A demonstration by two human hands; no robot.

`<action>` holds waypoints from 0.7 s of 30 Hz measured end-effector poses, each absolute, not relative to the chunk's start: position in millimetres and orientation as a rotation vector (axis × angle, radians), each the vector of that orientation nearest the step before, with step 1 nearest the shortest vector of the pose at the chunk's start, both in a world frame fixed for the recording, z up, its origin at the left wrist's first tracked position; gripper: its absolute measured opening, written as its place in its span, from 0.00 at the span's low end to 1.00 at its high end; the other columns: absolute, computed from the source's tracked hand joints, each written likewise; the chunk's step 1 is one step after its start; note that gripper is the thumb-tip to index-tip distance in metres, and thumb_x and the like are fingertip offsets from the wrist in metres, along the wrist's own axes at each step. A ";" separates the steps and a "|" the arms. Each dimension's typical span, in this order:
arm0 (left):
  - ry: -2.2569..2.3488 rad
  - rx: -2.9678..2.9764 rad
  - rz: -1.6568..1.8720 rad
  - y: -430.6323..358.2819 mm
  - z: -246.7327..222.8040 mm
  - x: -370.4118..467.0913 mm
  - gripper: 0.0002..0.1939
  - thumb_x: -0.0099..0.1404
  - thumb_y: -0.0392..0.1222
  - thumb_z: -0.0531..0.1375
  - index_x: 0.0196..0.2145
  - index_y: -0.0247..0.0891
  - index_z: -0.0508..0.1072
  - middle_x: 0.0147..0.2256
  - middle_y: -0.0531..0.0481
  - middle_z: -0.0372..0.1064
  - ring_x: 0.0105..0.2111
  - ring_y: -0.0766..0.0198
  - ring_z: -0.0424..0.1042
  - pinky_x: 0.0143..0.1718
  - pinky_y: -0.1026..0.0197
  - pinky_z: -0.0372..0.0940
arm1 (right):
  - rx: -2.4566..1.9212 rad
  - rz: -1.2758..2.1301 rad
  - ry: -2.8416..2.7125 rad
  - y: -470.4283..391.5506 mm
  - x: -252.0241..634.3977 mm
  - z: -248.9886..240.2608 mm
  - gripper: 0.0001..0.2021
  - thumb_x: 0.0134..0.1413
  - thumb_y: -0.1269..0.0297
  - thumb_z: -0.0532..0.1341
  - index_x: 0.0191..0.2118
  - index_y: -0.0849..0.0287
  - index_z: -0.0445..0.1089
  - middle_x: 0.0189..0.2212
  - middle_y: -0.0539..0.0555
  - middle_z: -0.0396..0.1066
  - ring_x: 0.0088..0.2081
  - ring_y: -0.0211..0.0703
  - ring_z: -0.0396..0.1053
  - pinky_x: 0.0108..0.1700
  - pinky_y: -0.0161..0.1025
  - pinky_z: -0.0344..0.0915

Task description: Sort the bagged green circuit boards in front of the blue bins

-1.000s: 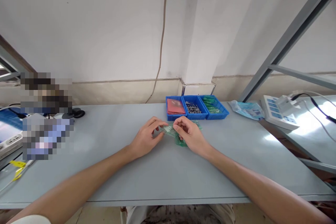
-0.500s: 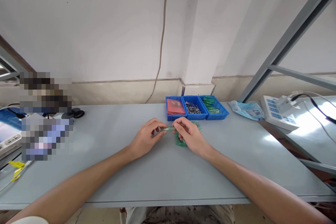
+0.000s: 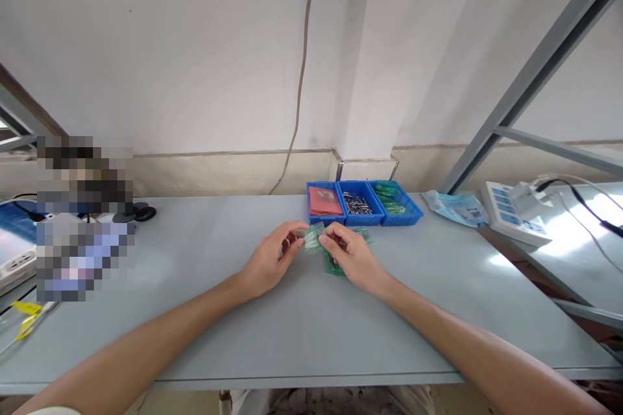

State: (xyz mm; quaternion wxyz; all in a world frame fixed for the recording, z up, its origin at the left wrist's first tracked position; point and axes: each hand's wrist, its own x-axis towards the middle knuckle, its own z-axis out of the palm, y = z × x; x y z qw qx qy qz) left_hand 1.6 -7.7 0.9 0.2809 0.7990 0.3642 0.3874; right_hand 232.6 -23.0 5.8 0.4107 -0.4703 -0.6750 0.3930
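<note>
A small clear green plastic bag (image 3: 312, 238) is stretched between my two hands above the grey table. My left hand (image 3: 273, 256) pinches its left edge between thumb and fingers. The right edge is pinched by my right hand (image 3: 354, 255). More green bags (image 3: 333, 266) lie on the table under and behind my right hand, partly hidden by it. Beyond the hands are three joined blue bins: one with red packets (image 3: 325, 201), one with small metal pieces (image 3: 357, 203), one with green bags (image 3: 392, 200).
A blue and white plastic packet (image 3: 457, 207) and a white power strip (image 3: 513, 214) lie at the right. Round black objects (image 3: 145, 213) sit at the back left, near a blurred patch. Metal frame bars rise at both sides.
The bag between my hands has turned from edge-on to showing its flat face. Both hands remain in nearly the same place, still pinching it.
</note>
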 end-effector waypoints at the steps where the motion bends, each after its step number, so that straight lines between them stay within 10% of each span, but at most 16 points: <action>1: 0.955 2.192 1.010 -8.3 1.5 1.1 0.16 0.79 0.39 0.52 0.60 0.45 0.68 0.43 0.49 0.71 0.37 0.63 0.69 0.37 0.62 0.67 | -1.190 0.999 -1.694 -22.6 232.8 4.8 0.18 0.71 0.45 0.57 0.35 0.54 0.63 0.27 0.45 0.58 0.27 0.38 0.58 0.28 0.35 0.54; 21: 1.009 2.159 1.057 -6.1 7.8 3.8 0.14 0.79 0.47 0.54 0.38 0.39 0.72 0.34 0.51 0.65 0.33 0.64 0.64 0.33 0.63 0.60 | -1.178 0.951 -1.709 -26.4 231.3 8.6 0.18 0.70 0.44 0.58 0.37 0.53 0.64 0.28 0.46 0.62 0.28 0.38 0.61 0.29 0.36 0.58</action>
